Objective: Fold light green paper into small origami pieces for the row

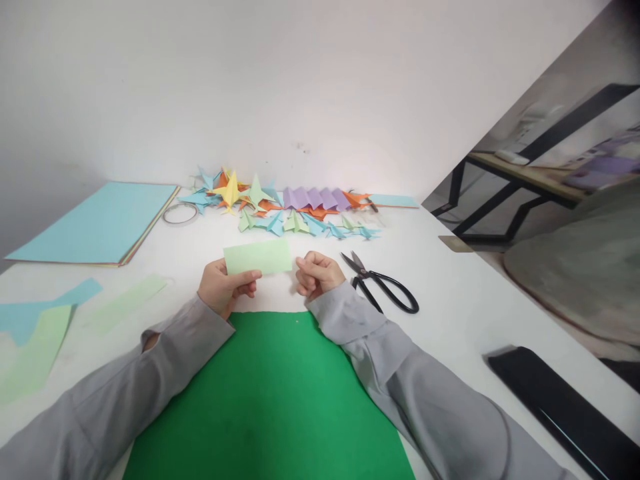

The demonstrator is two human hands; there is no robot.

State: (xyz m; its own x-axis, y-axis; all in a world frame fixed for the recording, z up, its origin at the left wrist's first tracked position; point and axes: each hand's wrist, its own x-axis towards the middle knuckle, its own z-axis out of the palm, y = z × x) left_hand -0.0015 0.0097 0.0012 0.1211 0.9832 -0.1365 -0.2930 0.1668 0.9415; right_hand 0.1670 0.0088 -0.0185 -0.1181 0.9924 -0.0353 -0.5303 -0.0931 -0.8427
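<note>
A small pale green paper rectangle [267,257] is pinched between the thumb and fingers of my left hand [225,283], over the far edge of a green sheet [270,393]. Close to the paper's right edge is my right hand [320,272], its fingers curled together; whether anything small is between them I cannot make out. A narrow gap shows between that hand and the paper. Black-handled scissors [383,283] lie with blades parted just right of my right hand.
Folded paper stars and shapes [231,190] line the wall side. Colored sheets [95,220] are stacked at the back left beside a ring [180,213]. Paper scraps [40,347] lie at left, a black object [565,407] at right. Another table [530,175] stands beyond.
</note>
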